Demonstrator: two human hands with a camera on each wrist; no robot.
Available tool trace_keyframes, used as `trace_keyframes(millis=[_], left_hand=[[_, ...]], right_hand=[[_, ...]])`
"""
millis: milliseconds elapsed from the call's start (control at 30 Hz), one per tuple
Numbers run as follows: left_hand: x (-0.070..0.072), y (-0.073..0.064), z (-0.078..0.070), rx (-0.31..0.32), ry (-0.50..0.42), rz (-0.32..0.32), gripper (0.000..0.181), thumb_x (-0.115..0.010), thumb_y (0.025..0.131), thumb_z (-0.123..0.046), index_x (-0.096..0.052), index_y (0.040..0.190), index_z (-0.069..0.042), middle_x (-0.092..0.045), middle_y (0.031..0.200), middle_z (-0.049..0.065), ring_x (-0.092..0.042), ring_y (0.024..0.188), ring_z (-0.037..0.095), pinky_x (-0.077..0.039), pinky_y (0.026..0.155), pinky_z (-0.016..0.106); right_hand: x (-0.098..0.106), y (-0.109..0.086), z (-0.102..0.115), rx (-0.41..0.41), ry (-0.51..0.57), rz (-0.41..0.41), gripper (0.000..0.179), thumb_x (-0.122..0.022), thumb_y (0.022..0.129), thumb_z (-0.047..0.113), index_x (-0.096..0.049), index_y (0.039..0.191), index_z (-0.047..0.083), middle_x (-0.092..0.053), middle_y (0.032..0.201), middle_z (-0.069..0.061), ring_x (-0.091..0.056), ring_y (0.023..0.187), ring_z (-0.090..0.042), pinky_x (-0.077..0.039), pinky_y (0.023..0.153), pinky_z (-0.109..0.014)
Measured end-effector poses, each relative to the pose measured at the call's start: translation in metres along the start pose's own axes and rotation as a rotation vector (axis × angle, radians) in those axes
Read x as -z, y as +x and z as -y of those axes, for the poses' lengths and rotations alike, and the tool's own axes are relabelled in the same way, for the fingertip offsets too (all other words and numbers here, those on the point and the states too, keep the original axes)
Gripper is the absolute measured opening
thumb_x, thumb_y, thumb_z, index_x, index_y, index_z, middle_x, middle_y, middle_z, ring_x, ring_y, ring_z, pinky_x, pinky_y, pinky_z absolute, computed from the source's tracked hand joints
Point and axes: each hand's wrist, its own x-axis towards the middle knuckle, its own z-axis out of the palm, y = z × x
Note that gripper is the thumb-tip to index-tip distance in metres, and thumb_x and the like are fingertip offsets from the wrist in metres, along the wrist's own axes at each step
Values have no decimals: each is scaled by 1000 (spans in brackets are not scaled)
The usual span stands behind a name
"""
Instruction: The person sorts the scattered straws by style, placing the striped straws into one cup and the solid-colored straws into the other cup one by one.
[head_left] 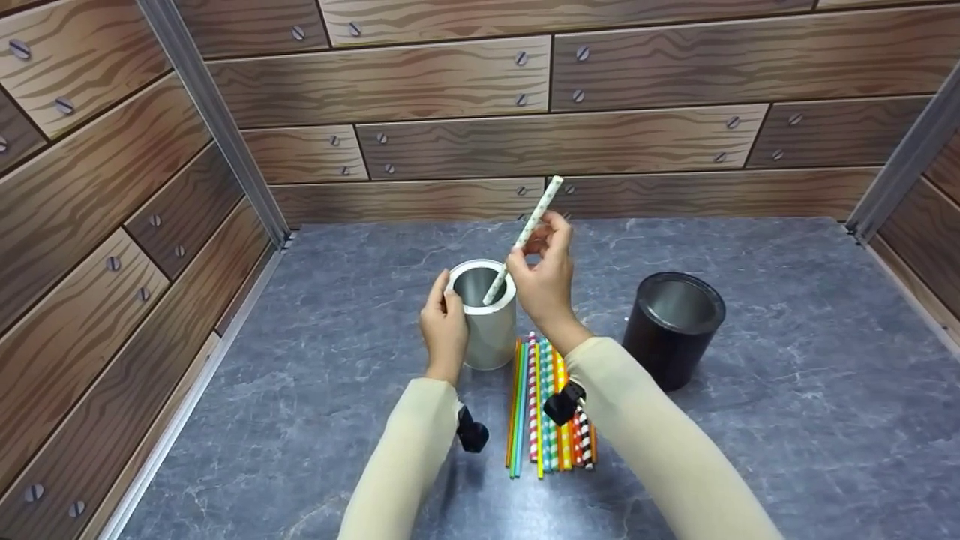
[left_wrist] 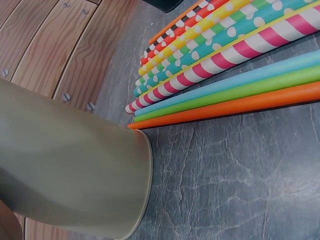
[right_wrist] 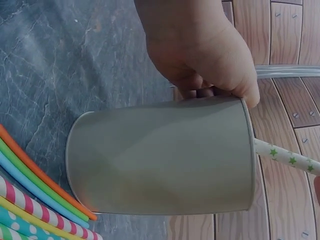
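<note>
In the head view, my left hand [head_left: 444, 328] holds a grey-green cylindrical can [head_left: 491, 337] by its left side, fingers and thumb up near the white rim. My right hand [head_left: 546, 281] pinches a white paper straw with green stars [right_wrist: 292, 160] between thumb and fingers. The straw slants, its lower end inside the can's mouth and its upper end pointing up and right. Colourful straws [head_left: 551, 405], striped, dotted and plain, lie side by side on the table just in front of the can, partly covered by the right wrist.
A black can [head_left: 673, 330], its top open, stands on the table to the right of my right forearm. The grey marbled tabletop [head_left: 337, 300] is bordered by wood-patterned walls [head_left: 450, 150] at the back and sides. A dark camera [head_left: 564, 403] sits on the right wrist.
</note>
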Motion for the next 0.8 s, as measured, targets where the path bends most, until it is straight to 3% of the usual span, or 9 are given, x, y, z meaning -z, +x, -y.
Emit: trace_keyframes(millis=[333, 533, 800], left_hand=[[0, 1, 3, -8, -6, 3, 39, -43, 91, -9, -57, 128, -11, -41, 55, -4, -34, 51, 9, -33, 54, 23], [0, 1, 4, -13, -17, 4, 39, -44, 91, -8, -57, 127, -10, -40, 54, -4, -34, 50, 7, -31, 51, 22], [1, 1, 4, -13, 1, 21, 39, -42, 92, -9, -56, 129, -11, -44, 54, -1, -30, 44, 5, -30, 48, 22]], right_hand=[[-7, -19, -17, -20, -42, 54, 50, -51, 75, -9, -36, 122, 0, -53, 86, -13, -55, 73, -19, -47, 60, -27], [-9, -27, -19, -60, -51, 101, 52, -50, 74, -7, -36, 124, 0, -55, 84, -14, -53, 70, -16, -45, 56, -21], [-11, -28, -22, -60, -153, 101, 29, -53, 74, 1, -55, 103, -2, -59, 79, -11, -56, 69, -18, -45, 58, -22]])
